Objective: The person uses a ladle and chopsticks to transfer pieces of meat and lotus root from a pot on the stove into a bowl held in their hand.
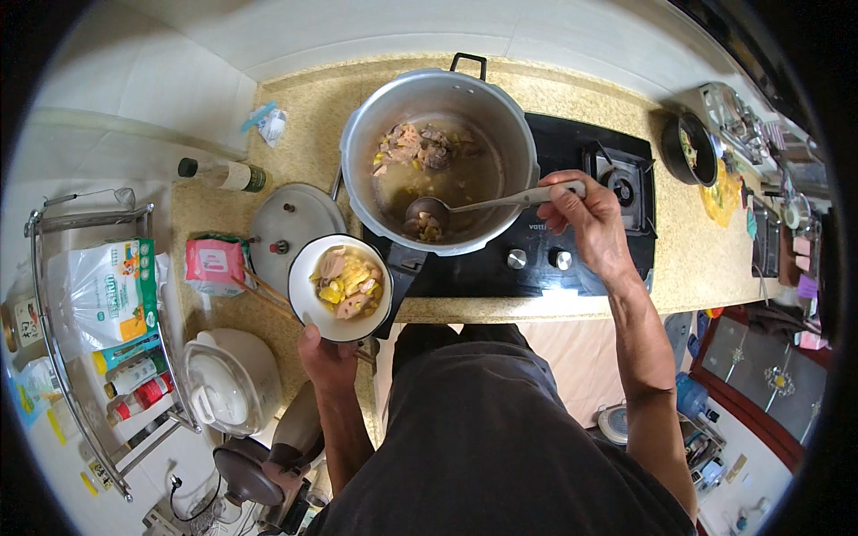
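Observation:
My left hand (330,358) holds a white bowl with a dark rim (305,295) by its near edge. Corn pieces and lotus root chunks (348,281) sit in broth inside it. In my right hand (583,221) is the pale handle of a metal ladle (482,203). The ladle's bowl rests low in the near part of a large aluminium pressure cooker pot (439,244), with several food pieces in it. Meat and lotus root (419,147) lie in shallow broth toward the pot's far side. The pot stands over the left part of a black gas hob (469,278).
A pressure cooker lid (295,214), chopsticks (265,288) and a pink wipes pack (214,261) lie left of the pot. Beyond them is a glass bottle (224,175) on its side. A white rice cooker (234,382) stands nearer me. A dark pan (690,151) sits far right.

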A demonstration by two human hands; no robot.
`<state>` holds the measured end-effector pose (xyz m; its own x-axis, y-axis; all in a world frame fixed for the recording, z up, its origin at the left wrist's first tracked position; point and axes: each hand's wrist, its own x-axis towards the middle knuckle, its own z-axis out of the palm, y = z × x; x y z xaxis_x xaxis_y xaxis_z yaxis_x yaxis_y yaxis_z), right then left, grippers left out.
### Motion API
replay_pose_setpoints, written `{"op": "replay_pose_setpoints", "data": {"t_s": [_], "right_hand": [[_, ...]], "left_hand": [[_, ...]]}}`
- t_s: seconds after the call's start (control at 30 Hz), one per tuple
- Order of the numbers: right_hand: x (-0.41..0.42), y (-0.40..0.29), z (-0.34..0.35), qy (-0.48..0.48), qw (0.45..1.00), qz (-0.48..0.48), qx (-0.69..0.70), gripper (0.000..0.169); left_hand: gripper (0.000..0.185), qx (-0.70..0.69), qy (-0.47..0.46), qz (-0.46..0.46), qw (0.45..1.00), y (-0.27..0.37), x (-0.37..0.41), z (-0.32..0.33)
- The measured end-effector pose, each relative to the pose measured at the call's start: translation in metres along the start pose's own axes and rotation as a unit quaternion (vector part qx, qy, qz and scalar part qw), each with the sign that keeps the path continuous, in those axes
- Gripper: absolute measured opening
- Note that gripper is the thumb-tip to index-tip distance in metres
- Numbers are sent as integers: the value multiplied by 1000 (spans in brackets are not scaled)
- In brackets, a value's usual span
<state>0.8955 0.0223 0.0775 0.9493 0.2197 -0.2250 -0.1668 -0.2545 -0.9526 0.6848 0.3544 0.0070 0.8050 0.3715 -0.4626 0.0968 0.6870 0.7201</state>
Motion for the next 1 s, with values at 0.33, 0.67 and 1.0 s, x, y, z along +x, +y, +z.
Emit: {"op": "replay_pose_setpoints", "data": {"t_s": [0.33, 0.67, 1.0], "right_hand": [[-9, -19, -15, 98, 990, 12, 96, 25], [-76, -85, -11, 123, 958, -259, 19, 22], [-106, -95, -1, -49, 852, -476, -213, 13]], "left_hand": [[43, 5, -39, 22, 999, -4, 3, 12], [36, 11, -46, 33, 998, -6, 15, 59], [33, -25, -79, 33, 996, -4, 15, 68]]}}
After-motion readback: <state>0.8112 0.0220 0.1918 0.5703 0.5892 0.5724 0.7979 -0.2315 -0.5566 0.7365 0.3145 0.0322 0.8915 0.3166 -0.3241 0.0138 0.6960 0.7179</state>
